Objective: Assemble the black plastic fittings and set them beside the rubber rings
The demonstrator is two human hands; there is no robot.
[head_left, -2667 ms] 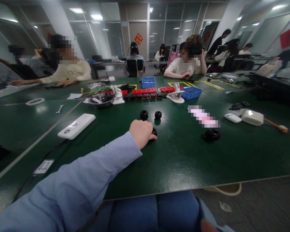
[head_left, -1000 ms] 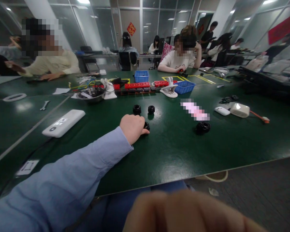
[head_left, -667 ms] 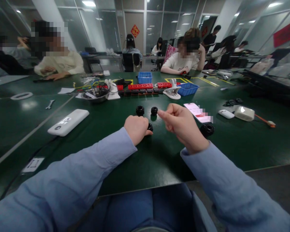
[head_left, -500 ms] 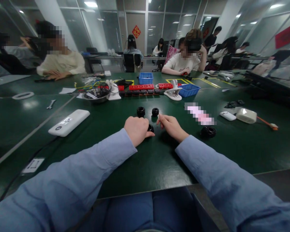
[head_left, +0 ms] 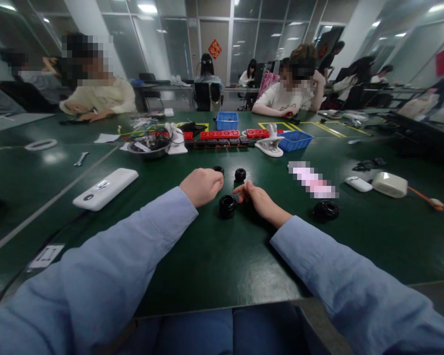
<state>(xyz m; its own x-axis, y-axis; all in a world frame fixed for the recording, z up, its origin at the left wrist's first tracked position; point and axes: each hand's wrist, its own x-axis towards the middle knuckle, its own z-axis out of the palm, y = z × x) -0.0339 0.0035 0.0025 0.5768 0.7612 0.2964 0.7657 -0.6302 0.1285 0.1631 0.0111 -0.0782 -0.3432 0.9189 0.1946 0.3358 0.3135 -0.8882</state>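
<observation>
My left hand [head_left: 202, 187] is closed, its fingers curled down with the back of the hand toward me. What it holds, if anything, is hidden. Past its fingertips a black knobby toy tyre [head_left: 219, 170] shows in part. Nearer me, a second black tyre [head_left: 227, 206] stands on the table, apart from the left hand and close to the right fingertips. My right hand [head_left: 262, 201] pinches a small white piece [head_left: 246, 182] between thumb and finger; its kind is too small to tell. A smaller black tyre [head_left: 240, 174] sits just beyond it.
Another tyre [head_left: 326, 210] lies at right, near a blurred pink-white phone-like object [head_left: 313, 179]. A white power bank [head_left: 106, 189] lies at left. Farther back are a bowl of cables [head_left: 148, 149], a white clamp [head_left: 271, 143] and blue baskets [head_left: 296, 140]. People sit across the table.
My left hand has let go of the near tyre and moved left, leaving that tyre in plain view. My right hand stays close by, its fingers a little more spread. The view has shifted slightly.
</observation>
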